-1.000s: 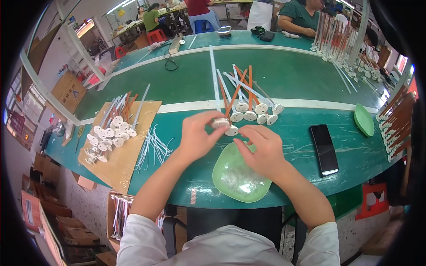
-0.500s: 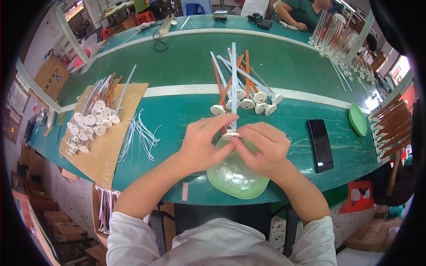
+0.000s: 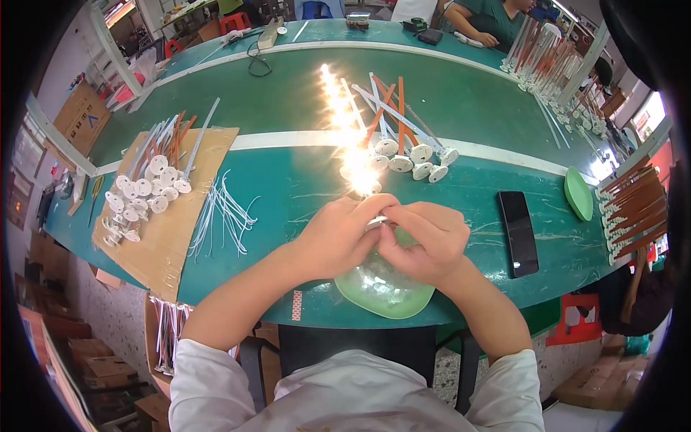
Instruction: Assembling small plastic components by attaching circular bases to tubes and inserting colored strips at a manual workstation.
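Clock centred on the pinched disc. Left hand (image 3: 335, 234) and right hand (image 3: 434, 234) are closing together, fingertips pinching one small white disc base (image 3: 376, 222) between them; finger overlap is hiding most of it. Light strip (image 3: 337, 108) is rising from the hands toward between 11 and 12, shining brightly, glare blurring its outline. Pale green dish (image 3: 389, 299) is lying at 6, right hand partly covering it.

Loose pile of disc-footed strips (image 3: 420, 153), white and brown, is resting at 1. Black smartphone (image 3: 518, 234) is lying at 3; beyond it, also near 3, second green dish (image 3: 578, 194) is sitting, with stacked brown strips (image 3: 637, 212) just outward. Thin white wires (image 3: 223, 216) are spreading at 9. Cardboard sheet (image 3: 171, 259) is lying further out at 9, carrying a heap of disc-ended strips (image 3: 147, 189). At 8, below the table edge, open carton (image 3: 152, 338) is holding more strips. Between 1 and 2, far side, strips on discs (image 3: 543, 61) are standing upright; co-worker in dark green top (image 3: 497, 20) is sitting near them.
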The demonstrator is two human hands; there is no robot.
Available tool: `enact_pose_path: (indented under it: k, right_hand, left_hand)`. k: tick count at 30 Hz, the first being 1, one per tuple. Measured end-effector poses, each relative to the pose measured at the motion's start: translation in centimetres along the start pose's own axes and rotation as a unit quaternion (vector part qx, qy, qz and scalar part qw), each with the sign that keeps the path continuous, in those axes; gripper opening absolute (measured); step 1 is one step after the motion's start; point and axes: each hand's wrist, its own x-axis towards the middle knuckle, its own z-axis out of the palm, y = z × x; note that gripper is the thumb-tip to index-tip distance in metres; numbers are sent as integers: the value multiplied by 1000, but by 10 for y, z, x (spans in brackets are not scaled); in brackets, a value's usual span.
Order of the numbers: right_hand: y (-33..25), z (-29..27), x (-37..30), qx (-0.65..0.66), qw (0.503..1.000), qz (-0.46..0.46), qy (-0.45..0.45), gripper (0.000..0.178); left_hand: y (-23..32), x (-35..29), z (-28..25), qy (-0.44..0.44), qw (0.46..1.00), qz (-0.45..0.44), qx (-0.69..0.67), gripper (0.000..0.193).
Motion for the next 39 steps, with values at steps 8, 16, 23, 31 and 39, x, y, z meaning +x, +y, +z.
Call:
enact_pose_path:
  k: [8,16,23,31,39]
  right_hand:
    - [10,-3,0,63,996,40,-53,21]
    - [5,3,-9,77,984,147,-65,20]
    - [-9,5,-4,81,960,228,-143,37]
    - [-3,-1,-10,141,894,90,-415,22]
    - [-3,-3,-6,172,924,119,-320,15]
  left_hand:
    - [-2,6,-10,-78,988,-73,-108,50]
    - [-11,3,-9,-45,998,2,32,49]
    - [-30,3,-9,102,990,-65,66,35]
    - [-40,-1,-9,99,988,-81,90,22]
    - [-31,3,-10,92,991,-64,75,20]
